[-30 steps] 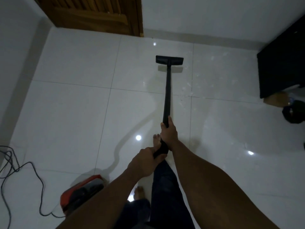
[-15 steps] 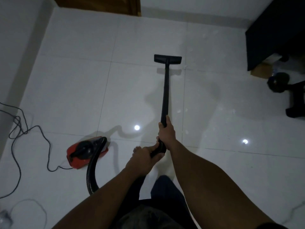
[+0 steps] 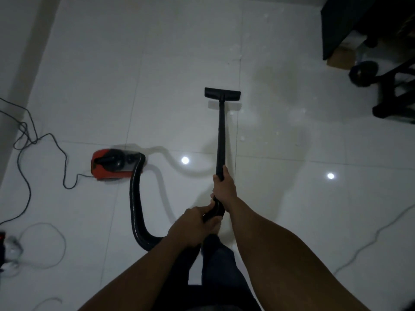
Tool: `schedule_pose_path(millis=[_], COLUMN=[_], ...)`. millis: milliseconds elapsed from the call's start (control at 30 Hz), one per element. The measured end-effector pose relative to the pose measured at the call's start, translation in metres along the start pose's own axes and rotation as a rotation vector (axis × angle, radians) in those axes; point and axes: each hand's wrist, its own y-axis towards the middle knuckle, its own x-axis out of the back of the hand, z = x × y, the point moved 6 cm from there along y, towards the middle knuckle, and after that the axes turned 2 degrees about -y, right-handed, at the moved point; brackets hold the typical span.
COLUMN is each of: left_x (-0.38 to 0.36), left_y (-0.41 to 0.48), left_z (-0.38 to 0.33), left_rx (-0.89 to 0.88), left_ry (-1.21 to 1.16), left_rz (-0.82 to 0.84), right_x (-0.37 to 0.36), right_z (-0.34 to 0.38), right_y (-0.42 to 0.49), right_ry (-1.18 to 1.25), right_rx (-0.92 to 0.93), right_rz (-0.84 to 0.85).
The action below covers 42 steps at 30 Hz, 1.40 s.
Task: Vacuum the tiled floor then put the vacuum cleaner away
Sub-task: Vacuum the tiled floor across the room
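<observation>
Since the earlier frames the view shifts back from the far wall: the wooden door is gone from the top edge, and the red canister (image 3: 112, 164) now sits fully visible to the left with its hose (image 3: 134, 198) looping toward the person's legs. The floor nozzle (image 3: 222, 94) lies flat on the tiled floor (image 3: 292, 198), just left of a grout line, with the black wand (image 3: 221, 135) running straight back to the hands. Right hand (image 3: 224, 187) is forward, fingers wrapped fully around the wand's lower end; left hand (image 3: 190, 230) is behind, closed around the curved handle where the hose joins. Both forearms reach out ahead, the right one straighter and the left bent inward across the body. Judgement: vacuuming is mid-course and putting away has not begun. For a good stroke, keep the nozzle flush to the tile and draw in straight overlapping lanes along the grout lines. Pale specks seem to lie right of the nozzle; they likely need the next pass. Watch the power cord (image 3: 45, 153) at left and the thin cable (image 3: 370, 239) at right, and avoid tugging the canister sideways by the hose.
</observation>
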Motion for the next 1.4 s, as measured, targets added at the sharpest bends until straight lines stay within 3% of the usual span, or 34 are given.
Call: schedule_pose_path(millis=[233, 533, 733, 933, 1400], left_x=[-0.082, -0.168, -0.202, -0.219, -0.215], left_y=[-0.07, -0.185, -0.235, -0.244, -0.192], left_z=[0.069, 0.171, 0.215, 0.223, 0.163], left_rx=[0.026, 0.015, 0.022, 0.007, 0.056], left_ry=[-0.064, 0.032, 0.124, 0.214, -0.004], left_rz=[0.083, 0.177, 0.22, 0.247, 0.234], right_x=[-0.003, -0.041, -0.058, -0.06, -0.011], right_z=[-0.114, -0.277, -0.346, -0.367, -0.321], right_y=[-0.068, -0.164, -0.214, -0.222, -0.175], right_ry=[-0.162, -0.153, -0.096, 0.073, 0.111], right_rx=[0.02, -0.061, -0.121, -0.194, -0.165], right_rz=[-0.052, -0.086, -0.068, -0.05, -0.018])
